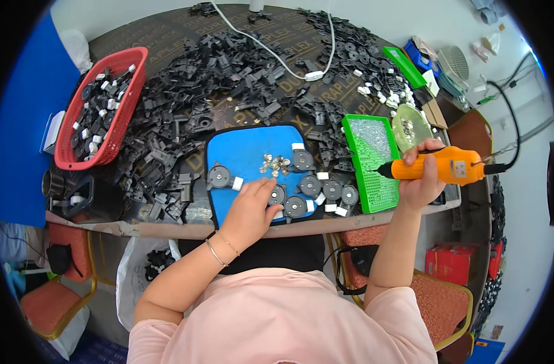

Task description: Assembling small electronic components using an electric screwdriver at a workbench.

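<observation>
My right hand [420, 185] is wrapped round an orange electric screwdriver [458, 165], its black tip pointing left over a green tray [366, 197] of small silvery screws. On a blue mat [234, 145], my left hand [251, 203] holds a round black part [277, 195] between fingers and thumb; the fingers partly cover it. Several similar black parts with white tabs lie around it, among them one at the mat's left [219, 176] and one by its upper right [302, 160]. A small pile of shiny metal discs [275, 164] sits just beyond my left fingertips.
Heaps of black plastic pieces [228, 70] cover much of the table. A red basket [116, 136] of parts stands left, a pale green bowl [404, 115] right, near white pieces [398, 96]. A white cable [271, 45] crosses the back; the screwdriver's black cord [517, 121] rises at right.
</observation>
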The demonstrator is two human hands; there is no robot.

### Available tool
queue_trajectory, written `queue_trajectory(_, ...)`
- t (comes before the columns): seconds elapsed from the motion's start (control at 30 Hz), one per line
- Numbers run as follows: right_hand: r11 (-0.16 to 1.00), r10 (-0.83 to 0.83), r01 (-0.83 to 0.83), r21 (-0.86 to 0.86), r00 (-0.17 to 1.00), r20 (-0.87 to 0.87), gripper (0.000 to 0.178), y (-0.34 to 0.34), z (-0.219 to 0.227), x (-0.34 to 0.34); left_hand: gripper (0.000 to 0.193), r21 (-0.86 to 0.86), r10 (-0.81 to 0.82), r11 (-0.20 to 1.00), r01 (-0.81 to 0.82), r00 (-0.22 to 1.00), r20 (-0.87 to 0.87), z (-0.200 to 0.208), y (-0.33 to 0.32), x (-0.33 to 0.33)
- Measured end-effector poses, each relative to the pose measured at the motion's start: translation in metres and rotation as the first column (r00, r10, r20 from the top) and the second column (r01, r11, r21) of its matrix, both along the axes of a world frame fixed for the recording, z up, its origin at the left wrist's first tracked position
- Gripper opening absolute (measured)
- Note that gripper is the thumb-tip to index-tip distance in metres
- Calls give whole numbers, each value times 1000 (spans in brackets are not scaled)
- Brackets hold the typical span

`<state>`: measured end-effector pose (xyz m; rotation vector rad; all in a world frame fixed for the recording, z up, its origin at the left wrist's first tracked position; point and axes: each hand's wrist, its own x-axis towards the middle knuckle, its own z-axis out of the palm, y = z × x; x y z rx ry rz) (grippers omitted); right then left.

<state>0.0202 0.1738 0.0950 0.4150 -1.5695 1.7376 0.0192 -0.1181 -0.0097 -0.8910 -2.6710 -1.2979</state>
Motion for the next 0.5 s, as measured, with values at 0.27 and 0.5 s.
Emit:
queue_trajectory(0.27,932,-350,353,-88,936,51,16,50,-36,4,60,-85,1,996,-8,997,-78,15,-5,0)
queue_trajectory(0.5,929,-350,353,-109,936,51,17,55,-47,-1,76,-284,211,902,-325,906,-367,16,-39,-10)
